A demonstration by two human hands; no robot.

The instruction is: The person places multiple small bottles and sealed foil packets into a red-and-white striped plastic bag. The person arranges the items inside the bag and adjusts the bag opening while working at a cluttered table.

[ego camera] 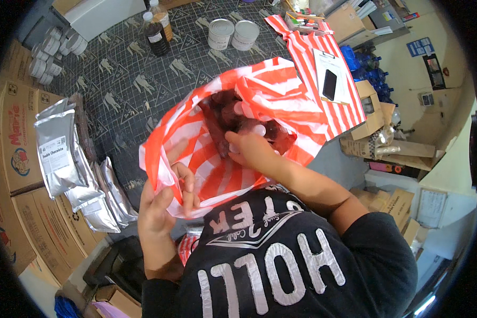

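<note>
A large red-and-white striped plastic bag (278,95) stands with its mouth spread wide in front of me. My left hand (169,194) pinches the bag's near left rim between thumb and fingers. Inside the bag, dark bottles with whitish caps (258,130) lie in a heap. My right hand (250,149) reaches in from the right, its fingertips at a bottle near the heap's lower left; whether they grip it is hard to tell.
Two white tins (221,35) and two bottles of liquid (157,37) stand beyond the bag. Silver pouches (57,153) and cardboard boxes (24,143) are at left. A phone (329,84) rests on a clipboard (344,95) at right, over striped plastic.
</note>
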